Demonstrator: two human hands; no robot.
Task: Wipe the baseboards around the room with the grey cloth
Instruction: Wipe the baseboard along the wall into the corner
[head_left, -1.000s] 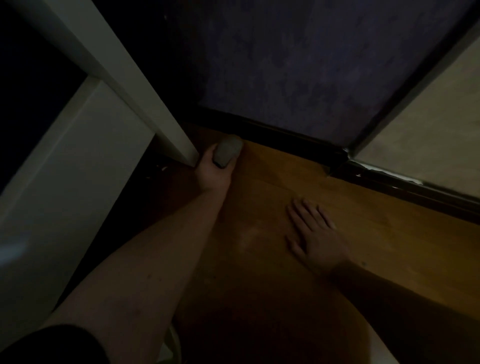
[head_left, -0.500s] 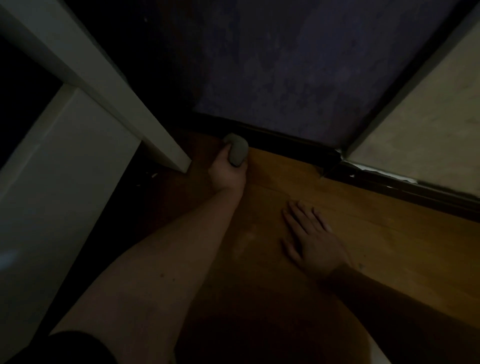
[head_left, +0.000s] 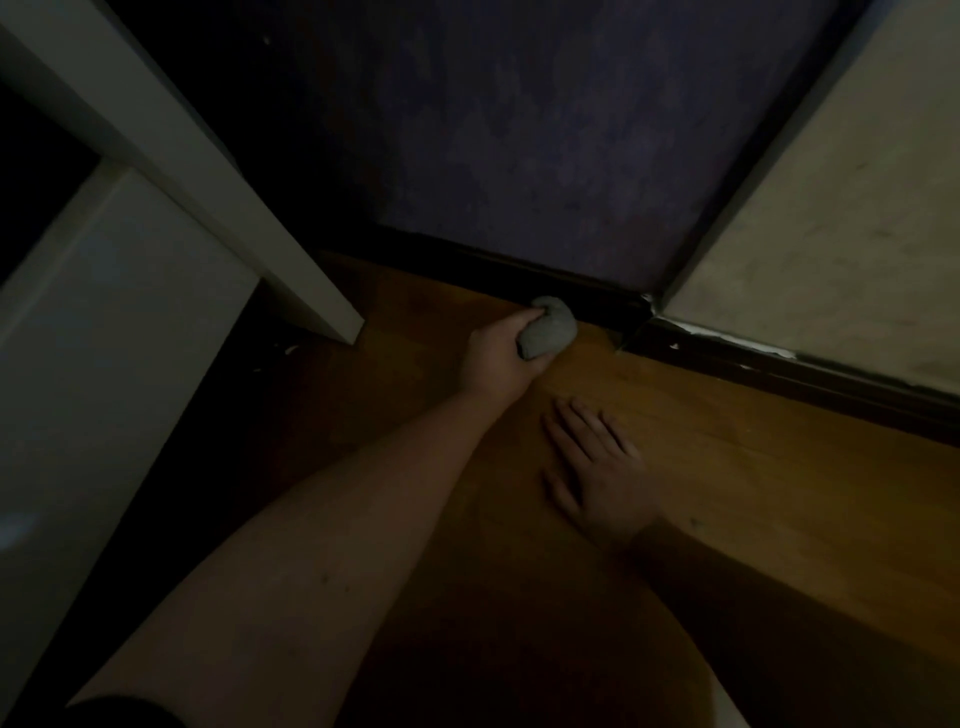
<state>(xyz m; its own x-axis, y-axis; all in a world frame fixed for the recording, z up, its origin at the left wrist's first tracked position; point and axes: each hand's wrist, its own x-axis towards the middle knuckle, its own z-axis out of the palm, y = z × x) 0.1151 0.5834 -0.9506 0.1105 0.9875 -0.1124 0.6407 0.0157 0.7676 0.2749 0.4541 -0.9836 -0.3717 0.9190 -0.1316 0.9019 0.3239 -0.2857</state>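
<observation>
— Grey cloth (head_left: 548, 330): location?
— Bunched in left hand (head_left: 501, 358), fingers clenched round it, pressed against dark baseboard (head_left: 488, 273) near the corner.
— Right hand (head_left: 597, 467)?
— Spread flat on wooden floor (head_left: 779, 493), likely bracing.

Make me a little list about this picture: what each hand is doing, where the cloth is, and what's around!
left hand: closed around the grey cloth, balled up
cloth position: pressed at the dark baseboard, near the room corner
right hand: flat on the wooden floor, fingers spread, holding nothing
walls: purple wall ahead, pale wall to the right
furniture: white leg on the left
light: dim
</observation>
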